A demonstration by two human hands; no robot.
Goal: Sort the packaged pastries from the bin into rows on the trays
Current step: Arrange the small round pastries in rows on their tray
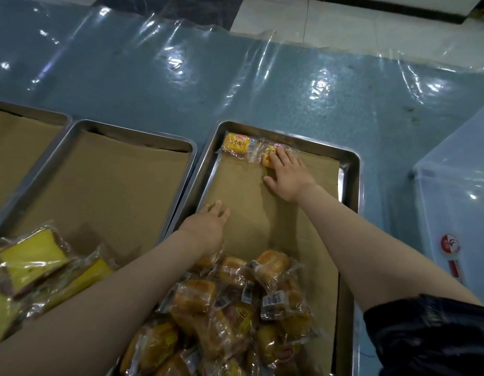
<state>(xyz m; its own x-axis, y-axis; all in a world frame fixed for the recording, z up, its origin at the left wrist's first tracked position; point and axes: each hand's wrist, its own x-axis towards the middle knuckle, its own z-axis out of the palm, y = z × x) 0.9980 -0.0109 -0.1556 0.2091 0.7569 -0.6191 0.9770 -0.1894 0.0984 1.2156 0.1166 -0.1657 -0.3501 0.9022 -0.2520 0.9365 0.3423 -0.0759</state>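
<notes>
A steel tray (352, 169) lined with brown paper lies in front of me. At its far left corner sits one wrapped yellow pastry (236, 144). Beside it on the right lies a second wrapped pastry (268, 158), and my right hand (288, 175) rests on it with straight fingers. My left hand (211, 226) lies flat on the brown paper near the tray's left edge, holding nothing. A heap of wrapped brown buns (235, 308) fills the near end of this tray.
A second paper-lined tray (127, 128) lies to the left, with wrapped yellow cake slices (34, 259) at its near left corner. A third tray (32, 111) shows at the far left. A pale plastic bin (458, 199) stands on the right. Clear plastic film covers the blue surface.
</notes>
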